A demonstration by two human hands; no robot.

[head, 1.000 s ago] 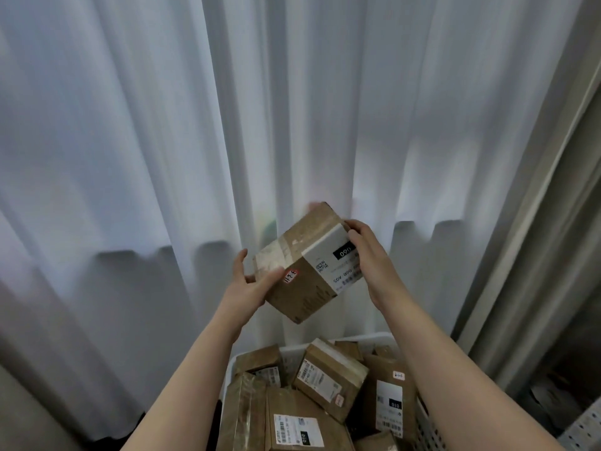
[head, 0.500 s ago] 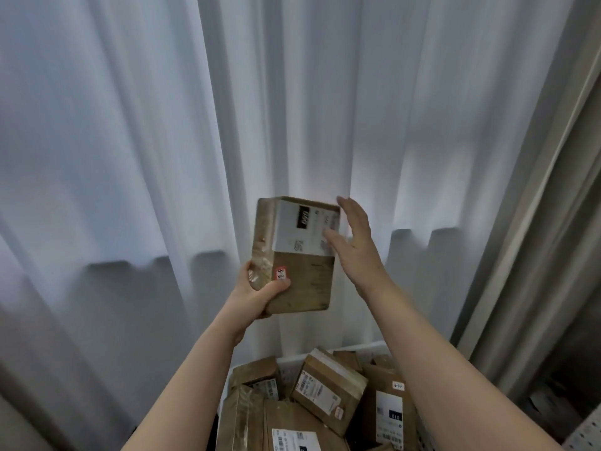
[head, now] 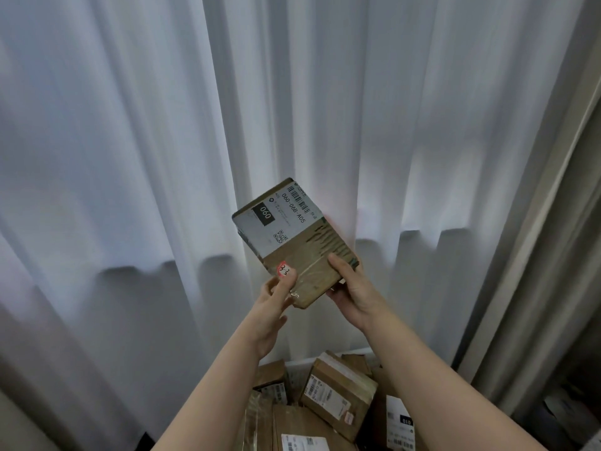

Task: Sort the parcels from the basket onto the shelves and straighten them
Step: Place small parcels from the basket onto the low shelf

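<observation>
**Low grip, tall parcel**

I see the parcel (head: 292, 236) tilted above the basket (head: 297, 362) — left hand (head: 276, 294) pinching its bottom corner, right hand (head: 351, 288) gripping the bottom edge. The glossy tape looks slick; the parcel could pivot and drop.

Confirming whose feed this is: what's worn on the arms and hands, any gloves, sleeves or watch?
Nothing worn shows. Left hand and right hand are bare: no gloves, rings or watch visible. Left forearm and right forearm are bare to the frame edge; no sleeve shows.
</observation>
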